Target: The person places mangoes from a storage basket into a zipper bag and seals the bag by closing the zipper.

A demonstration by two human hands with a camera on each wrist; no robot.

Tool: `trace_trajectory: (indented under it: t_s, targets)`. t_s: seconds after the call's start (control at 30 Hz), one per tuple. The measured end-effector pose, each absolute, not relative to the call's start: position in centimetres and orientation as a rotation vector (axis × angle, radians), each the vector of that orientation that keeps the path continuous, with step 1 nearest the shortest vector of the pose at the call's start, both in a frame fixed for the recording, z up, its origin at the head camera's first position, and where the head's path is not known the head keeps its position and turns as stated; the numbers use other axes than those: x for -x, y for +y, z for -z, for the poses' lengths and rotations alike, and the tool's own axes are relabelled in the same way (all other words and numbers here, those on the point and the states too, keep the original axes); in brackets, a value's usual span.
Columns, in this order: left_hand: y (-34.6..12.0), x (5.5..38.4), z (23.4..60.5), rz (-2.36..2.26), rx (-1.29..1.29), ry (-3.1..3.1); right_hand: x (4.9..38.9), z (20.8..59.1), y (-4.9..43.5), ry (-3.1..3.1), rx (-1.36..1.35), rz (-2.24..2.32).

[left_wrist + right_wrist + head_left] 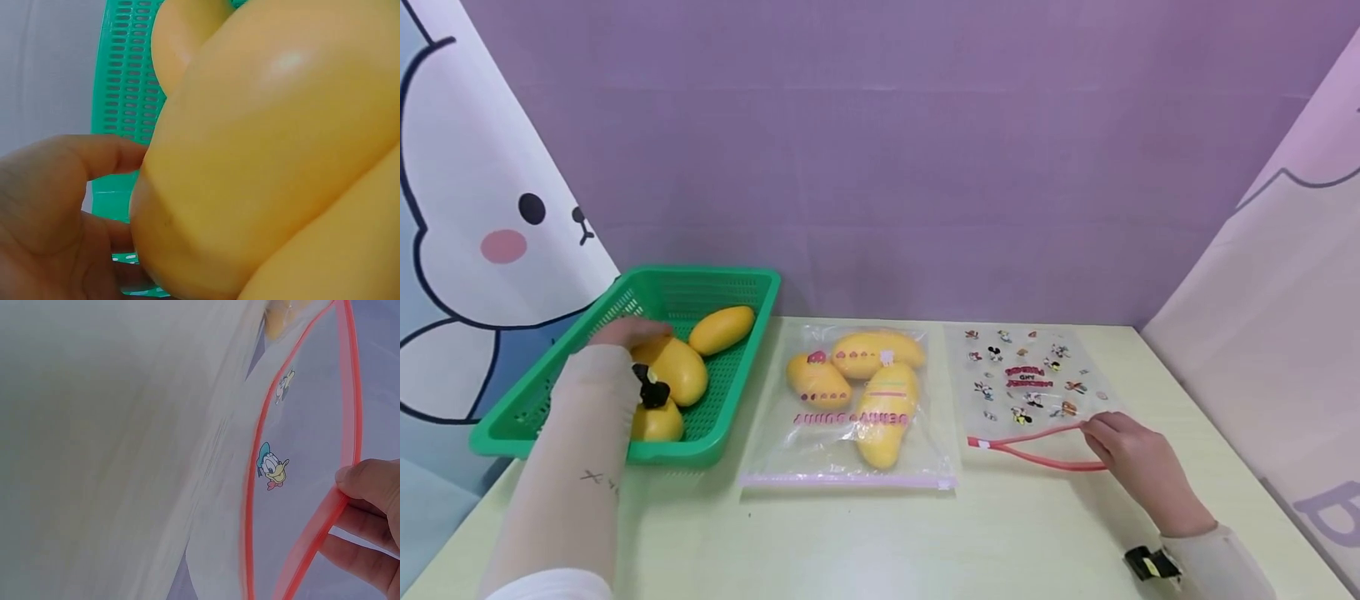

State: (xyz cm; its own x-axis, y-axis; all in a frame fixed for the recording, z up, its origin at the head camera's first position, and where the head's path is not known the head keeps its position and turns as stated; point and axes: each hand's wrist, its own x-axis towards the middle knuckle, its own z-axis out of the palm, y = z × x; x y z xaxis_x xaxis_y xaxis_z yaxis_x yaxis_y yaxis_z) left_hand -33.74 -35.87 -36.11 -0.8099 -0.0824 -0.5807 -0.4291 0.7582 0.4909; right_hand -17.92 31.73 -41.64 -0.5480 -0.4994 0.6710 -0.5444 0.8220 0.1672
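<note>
Inside a green basket at the left, my left hand grips the end of a large yellow mango. In the left wrist view, thumb and fingers of the left hand curl at the end of that mango; some fingertips are hidden beneath it. My right hand pinches one red edge of a clear cartoon-printed zip bag lying on the table. The bag's mouth gapes, and the right wrist view shows the right hand holding the red zip strip.
A clear zip bag with a lilac slider strip lies mid-table, with three mangoes inside. Another mango sits at the basket's far right, and one more lies near its front. A purple cloth wall stands behind the table.
</note>
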Motion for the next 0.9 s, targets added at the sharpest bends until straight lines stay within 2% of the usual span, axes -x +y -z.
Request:
trace_trajectory:
  t_s: [0.37,0.9]
  targets:
    - [-35.74,33.68,36.43,-1.06,0.483,2.367,18.1,41.54,31.63,-2.239,-0.769,-0.078]
    - [-35.82,33.54,35.88,-1.041,0.262,2.701,18.01,41.67,31.68,-2.251,-0.772,-0.082]
